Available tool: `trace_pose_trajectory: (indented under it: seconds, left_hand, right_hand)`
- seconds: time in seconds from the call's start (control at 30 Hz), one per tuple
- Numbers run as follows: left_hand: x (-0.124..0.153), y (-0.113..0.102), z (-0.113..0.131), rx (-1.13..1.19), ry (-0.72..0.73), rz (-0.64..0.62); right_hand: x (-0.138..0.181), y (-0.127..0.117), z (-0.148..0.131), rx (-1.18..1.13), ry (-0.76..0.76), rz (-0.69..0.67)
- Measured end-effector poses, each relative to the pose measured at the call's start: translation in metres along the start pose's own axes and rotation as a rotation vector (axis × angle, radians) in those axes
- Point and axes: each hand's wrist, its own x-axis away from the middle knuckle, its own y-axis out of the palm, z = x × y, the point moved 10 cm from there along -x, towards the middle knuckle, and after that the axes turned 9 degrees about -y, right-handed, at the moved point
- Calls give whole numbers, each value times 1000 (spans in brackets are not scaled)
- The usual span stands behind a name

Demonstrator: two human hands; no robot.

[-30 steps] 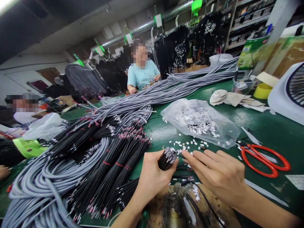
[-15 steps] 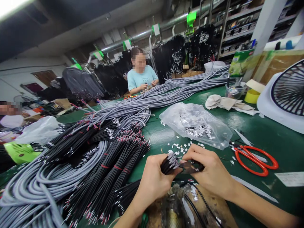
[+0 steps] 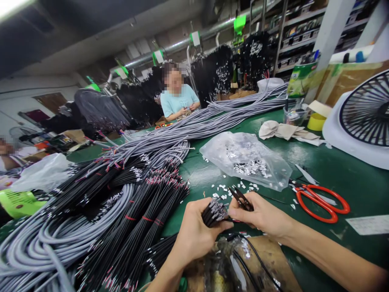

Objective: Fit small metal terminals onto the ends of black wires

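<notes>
My left hand [image 3: 193, 229] is closed around a bundle of thin black wires [image 3: 212, 211], their pale, silvery ends turned up and to the right. My right hand [image 3: 264, 213] grips black tweezers [image 3: 242, 199] whose tips point up and away, apart from the wires. The thumb and fingertips of that hand are right by the wire ends; whether they pinch a single wire, I cannot tell. Just beyond the hands lie small silvery-white pieces [image 3: 224, 189], scattered on the green table [image 3: 199, 178]. A clear plastic bag [image 3: 209, 148] holds many more such pieces.
Red-handled scissors [image 3: 326, 205] lie at the right, below a white fan [image 3: 337, 125]. Tied black wire bundles [image 3: 142, 219] and coiled grey cables [image 3: 51, 227] cover the left. Long grey cables [image 3: 212, 117] cross the table before a seated person [image 3: 179, 99]. A brown board [image 3: 273, 259] is nearest me.
The tweezers have swung from lying level at the wire ends to pointing up and away. My right fingers have come closer to the wire tips. The view has shifted slightly.
</notes>
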Motion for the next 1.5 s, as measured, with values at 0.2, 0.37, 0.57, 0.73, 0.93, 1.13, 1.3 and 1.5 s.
trace_pose_trajectory:
  seconds: [0.2, 0.37, 0.57, 0.73, 0.93, 1.13, 1.3, 1.5]
  left_hand:
    - [-6, -36, -1, 96, -6, 183]
    - [-9, -41, 10, -86, 13, 225]
    - [-9, -32, 6, -250, 9, 258]
    - [-5, -40, 1, -182, -5, 289]
    - [2, -30, 6, -180, -3, 229]
    - [4, -27, 9, -165, 26, 211]
    - [5, -31, 8, -167, 7, 244]
    - [6, -30, 9, -193, 9, 256]
  right_hand:
    - [0, -16, -31, 184, -160, 102]
    - [33, -88, -78, 782, -438, 713]
    - [17, -38, -59, 662, -526, 318]
    - [10, -21, -38, 761, -329, 183]
    - [13, -37, -37, 461, -312, 335]
    - [20, -30, -58, 524, -450, 359]
    - [40, -21, -83, 977, -642, 455]
    - [55, -2, -96, 1306, -812, 491]
